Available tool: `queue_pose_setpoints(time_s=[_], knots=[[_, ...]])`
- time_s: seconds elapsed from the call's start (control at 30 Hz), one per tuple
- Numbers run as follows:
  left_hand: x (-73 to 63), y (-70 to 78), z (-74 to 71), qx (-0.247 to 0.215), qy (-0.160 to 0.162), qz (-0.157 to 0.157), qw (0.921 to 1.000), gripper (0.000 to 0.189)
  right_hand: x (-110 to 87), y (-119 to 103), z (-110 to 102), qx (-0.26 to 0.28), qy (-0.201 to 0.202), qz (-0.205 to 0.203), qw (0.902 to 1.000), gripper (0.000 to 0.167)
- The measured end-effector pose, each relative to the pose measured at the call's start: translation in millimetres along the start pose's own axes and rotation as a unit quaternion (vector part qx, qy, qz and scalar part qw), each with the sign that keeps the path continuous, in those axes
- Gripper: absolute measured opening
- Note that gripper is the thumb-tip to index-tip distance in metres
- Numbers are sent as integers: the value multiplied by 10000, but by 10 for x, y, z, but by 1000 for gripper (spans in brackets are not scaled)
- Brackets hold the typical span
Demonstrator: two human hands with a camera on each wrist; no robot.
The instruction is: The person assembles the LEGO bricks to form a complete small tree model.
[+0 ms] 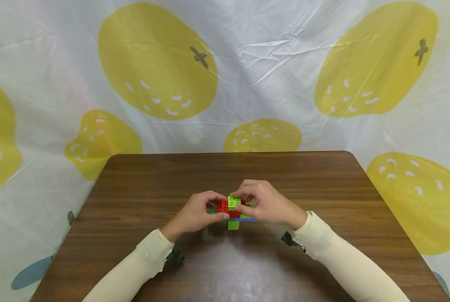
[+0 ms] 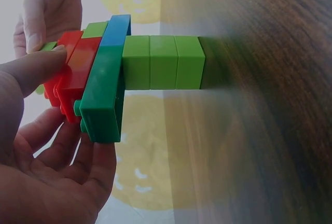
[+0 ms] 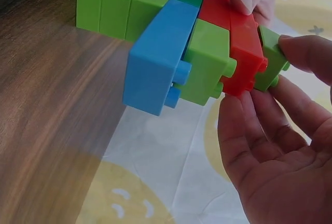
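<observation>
A build of toy building bricks stands on a column of light green bricks (image 2: 163,63) over the table. Above the column lie a dark green brick (image 2: 104,84) and a blue brick (image 3: 161,47) end to end, then a layer with red and light green, then another red brick (image 3: 245,47). My left hand (image 1: 200,212) grips the red layers from the left, thumb on the near side and fingers at the far side. My right hand (image 1: 268,202) pinches a light green brick (image 1: 234,203) at the top, between thumb and fingertips, right at the upper red brick.
The brown wooden table (image 1: 153,176) has rounded far corners. Behind it hangs a white cloth (image 1: 247,92) printed with yellow fruit. Dark wrist straps (image 1: 175,256) show below the cream sleeves (image 1: 334,243).
</observation>
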State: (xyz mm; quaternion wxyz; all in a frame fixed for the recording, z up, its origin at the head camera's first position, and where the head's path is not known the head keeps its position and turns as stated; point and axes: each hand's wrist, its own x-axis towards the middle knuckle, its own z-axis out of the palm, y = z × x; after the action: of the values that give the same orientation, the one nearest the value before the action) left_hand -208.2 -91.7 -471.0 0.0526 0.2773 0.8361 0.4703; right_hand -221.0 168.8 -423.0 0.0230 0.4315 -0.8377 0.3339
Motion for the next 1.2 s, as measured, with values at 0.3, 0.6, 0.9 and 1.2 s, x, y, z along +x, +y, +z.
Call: queue_pose_setpoints(time_s=[0.3, 0.6, 0.9, 1.2], knots=[[-13, -10, -17, 56, 17, 37, 10000, 41, 42, -28, 9, -60, -133, 81, 9999, 26], [-37, -20, -18, 44, 68, -14, 10000, 41, 75, -75, 20, -277, -349, 206, 9988, 24], [-33, -13, 2, 35, 23, -58, 10000, 41, 44, -65, 1, -368, -335, 354, 9981, 30], [-20, 10, 7, 185, -20, 14, 9998, 44, -61, 16, 14, -86, -256, 301, 9992, 36]])
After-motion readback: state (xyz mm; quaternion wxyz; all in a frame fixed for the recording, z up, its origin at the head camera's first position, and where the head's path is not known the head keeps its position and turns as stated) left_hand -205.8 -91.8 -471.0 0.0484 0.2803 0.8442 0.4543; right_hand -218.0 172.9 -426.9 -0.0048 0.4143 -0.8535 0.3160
